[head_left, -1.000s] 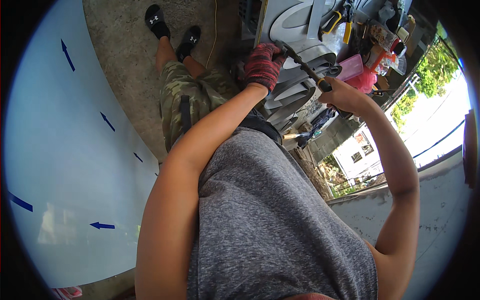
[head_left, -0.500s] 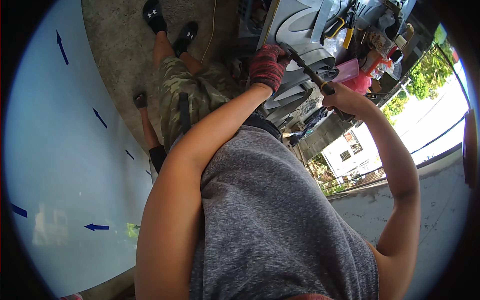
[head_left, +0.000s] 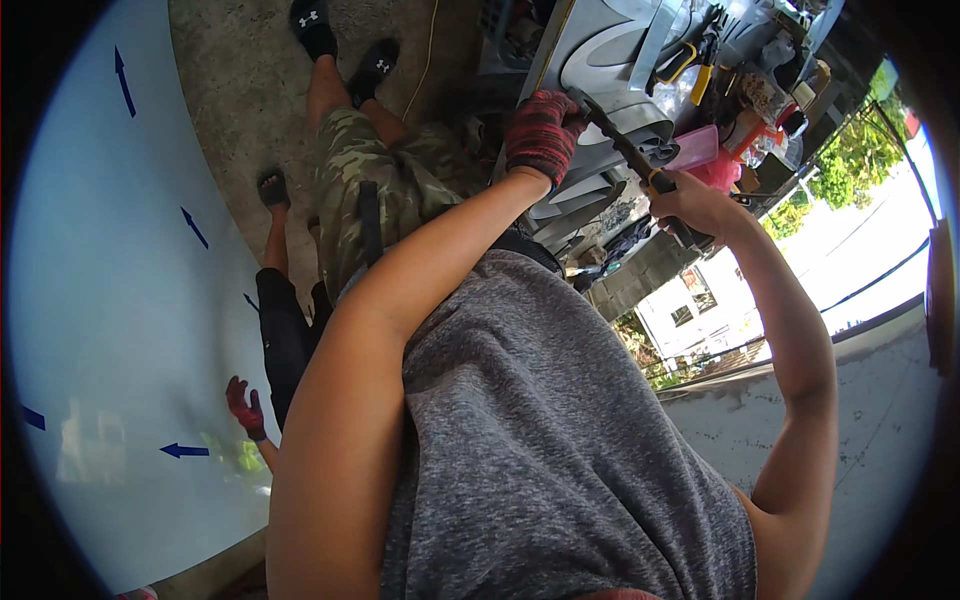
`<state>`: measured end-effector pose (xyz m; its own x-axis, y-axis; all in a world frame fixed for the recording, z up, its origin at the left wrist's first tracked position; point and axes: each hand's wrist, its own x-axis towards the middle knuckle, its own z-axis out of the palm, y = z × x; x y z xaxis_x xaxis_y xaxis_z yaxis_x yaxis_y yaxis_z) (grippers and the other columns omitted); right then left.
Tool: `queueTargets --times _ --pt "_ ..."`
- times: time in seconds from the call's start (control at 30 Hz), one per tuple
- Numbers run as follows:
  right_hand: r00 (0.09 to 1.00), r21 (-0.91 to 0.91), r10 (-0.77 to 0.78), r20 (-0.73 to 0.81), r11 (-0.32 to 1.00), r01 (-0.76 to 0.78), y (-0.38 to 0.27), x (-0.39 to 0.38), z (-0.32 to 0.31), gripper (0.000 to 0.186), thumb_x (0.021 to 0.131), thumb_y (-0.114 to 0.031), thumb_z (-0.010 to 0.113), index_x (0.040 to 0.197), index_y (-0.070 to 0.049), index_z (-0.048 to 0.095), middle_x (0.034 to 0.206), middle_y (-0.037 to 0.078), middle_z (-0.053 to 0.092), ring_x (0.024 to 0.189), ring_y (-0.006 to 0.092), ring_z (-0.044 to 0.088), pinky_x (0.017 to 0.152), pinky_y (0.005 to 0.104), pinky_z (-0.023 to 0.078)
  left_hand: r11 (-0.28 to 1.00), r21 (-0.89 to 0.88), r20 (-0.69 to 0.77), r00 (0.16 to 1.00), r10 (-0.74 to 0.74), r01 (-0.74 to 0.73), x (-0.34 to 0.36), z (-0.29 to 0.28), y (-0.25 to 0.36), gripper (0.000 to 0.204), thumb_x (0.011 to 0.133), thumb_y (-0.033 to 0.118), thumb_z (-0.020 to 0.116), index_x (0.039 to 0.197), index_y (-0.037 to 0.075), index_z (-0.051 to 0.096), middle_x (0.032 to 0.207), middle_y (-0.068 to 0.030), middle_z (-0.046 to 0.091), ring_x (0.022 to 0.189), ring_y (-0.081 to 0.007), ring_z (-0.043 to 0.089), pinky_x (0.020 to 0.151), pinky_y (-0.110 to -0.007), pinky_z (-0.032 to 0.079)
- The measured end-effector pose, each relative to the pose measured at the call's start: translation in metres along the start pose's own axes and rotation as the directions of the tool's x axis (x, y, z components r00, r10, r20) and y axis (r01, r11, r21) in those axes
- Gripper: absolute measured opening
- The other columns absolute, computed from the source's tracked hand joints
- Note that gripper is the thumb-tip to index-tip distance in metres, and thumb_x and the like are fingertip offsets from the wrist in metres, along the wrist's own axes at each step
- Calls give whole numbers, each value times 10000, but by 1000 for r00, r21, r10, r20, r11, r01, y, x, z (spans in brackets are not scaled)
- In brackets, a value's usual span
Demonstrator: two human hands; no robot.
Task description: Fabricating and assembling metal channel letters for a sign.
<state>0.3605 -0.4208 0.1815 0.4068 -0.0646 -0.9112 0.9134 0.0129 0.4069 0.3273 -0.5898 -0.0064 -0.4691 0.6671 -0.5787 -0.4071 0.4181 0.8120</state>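
My left hand (head_left: 541, 138), in a red-and-black knit glove, is closed beside the head end of a long dark hand tool (head_left: 624, 147). Whether its fingers hold that end or a piece of metal is hidden. Bare and wrapped round the tool's black-and-yellow handle is my right hand (head_left: 695, 205). The tool slants between both hands, above curved grey sheet pieces (head_left: 640, 117) at the bench's near side. Its jaw or head shape is too small to make out.
Beyond my hands, the bench holds yellow-and-black hand tools (head_left: 690, 72), a pink plastic container (head_left: 694, 147) and clutter. A large pale panel with blue arrows (head_left: 130, 300) stands at left. Beside it are another person's red-gloved hand (head_left: 243, 405) and black-clad leg (head_left: 283, 330).
My hands and the tool have shifted slightly right in the picture, keeping their hold. At left, the other person has come further into view, with a red-gloved hand now showing.
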Motion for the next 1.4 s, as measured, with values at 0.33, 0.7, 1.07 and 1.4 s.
queueTargets --times 0.33,0.7,1.07,1.4 --pt "979 -287 -80 -186 958 23 -15 -10 11 379 789 -151 628 1100 41 525 719 64 566 607 127 560 544 292 453 1000 -23 -6 1000 -10 10 1 1 -1 260 702 72 808 927 56 679 989 -116 656 913 -276 656 816 -352 523" --pt "953 -361 -168 -252 930 69 -21 -14 21 405 752 -169 636 1047 93 545 768 228 622 725 305 656 671 412 500 999 -24 28 999 -45 46 1 -1 -2 267 738 124 808 978 63 708 1030 -107 678 921 -255 670 823 -350 534" --pt "972 -264 -25 -236 964 -40 -26 -19 21 533 779 -125 628 1274 20 493 813 102 583 677 158 560 595 330 474 997 -73 -40 999 21 -23 1 4 -8 257 658 72 819 887 64 705 986 -104 678 932 -289 654 845 -372 512" --pt "971 -404 -102 -215 915 7 -35 -13 19 550 753 -167 638 1208 97 478 922 254 641 856 329 657 761 408 498 997 -77 -19 1000 -15 14 1 4 -10 259 666 113 816 902 74 715 986 -93 688 953 -277 652 879 -372 496"
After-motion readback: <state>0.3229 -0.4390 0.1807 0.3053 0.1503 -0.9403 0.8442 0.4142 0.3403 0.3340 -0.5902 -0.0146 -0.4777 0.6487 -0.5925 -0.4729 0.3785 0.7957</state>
